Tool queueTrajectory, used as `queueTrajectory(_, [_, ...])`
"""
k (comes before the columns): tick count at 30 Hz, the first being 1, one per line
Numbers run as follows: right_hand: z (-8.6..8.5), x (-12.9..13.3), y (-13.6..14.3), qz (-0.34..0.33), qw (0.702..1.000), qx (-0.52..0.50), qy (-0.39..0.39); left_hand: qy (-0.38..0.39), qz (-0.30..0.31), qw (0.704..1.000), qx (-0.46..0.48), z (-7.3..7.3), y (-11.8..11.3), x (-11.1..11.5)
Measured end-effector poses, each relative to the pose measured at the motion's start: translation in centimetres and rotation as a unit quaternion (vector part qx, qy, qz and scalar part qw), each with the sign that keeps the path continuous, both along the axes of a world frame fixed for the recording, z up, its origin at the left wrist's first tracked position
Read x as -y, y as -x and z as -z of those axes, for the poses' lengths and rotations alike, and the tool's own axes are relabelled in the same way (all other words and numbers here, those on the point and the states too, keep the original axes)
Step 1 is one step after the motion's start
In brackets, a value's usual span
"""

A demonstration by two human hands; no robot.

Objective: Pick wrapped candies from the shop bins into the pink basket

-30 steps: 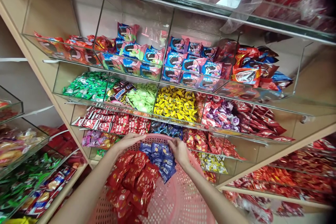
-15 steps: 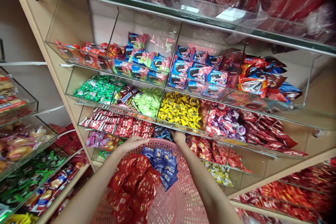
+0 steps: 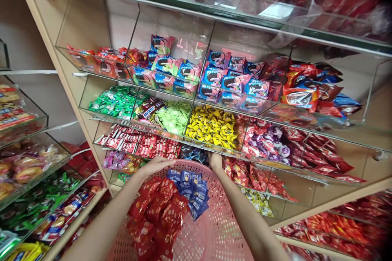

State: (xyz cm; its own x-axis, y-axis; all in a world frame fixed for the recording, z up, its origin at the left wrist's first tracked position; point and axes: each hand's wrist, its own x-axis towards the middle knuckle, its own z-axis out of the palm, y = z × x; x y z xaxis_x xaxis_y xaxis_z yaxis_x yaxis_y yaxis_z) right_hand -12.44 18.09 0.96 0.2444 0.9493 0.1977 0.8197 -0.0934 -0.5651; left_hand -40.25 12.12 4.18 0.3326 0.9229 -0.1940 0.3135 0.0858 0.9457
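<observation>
1. Pink perforated plastic basket (image 3: 214,228) sat in front of the lower shelves, with red foil packets (image 3: 162,212) heaped in its left part and blue-purple packets (image 3: 196,193) touching them near the far wall.
2. The left hand (image 3: 159,165) held the far rim, its fingers lying together along it; the thumb was hard to make out.
3. The right hand (image 3: 216,161) was past the rim, below the clear shelf edge (image 3: 251,155), just beside dark-blue-wrapped sweets (image 3: 196,155). Its fingertips were hidden, so whether they were spread or pinching anything could not be told.
4. The step in hand, by judgement, was reaching into that low compartment while the left hand steadied the basket.
5. The next move seemingly called for a sure pinch, then a low withdrawal over the rim, clear of the shelf edge.
</observation>
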Motion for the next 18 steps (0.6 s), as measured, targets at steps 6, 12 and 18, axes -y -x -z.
queueTrajectory(6, [0.3, 2.6, -1.2, -0.027, 0.980, -0.195, -0.012, 0.002, -0.004, 1.000, -0.014, 0.4, 0.1, -0.2])
queueTrajectory(12, [-1.0, 7.6, -1.1, -0.049, 0.941, -0.329, -0.057, -0.007, 0.013, 1.000, -0.004, 0.4, 0.1, 0.0])
queueTrajectory(18, [-3.6, 11.5, 2.4, -0.113, 0.901, -0.420, -0.005, -0.010, 0.001, 1.000, -0.016, 0.6, 0.2, -0.2])
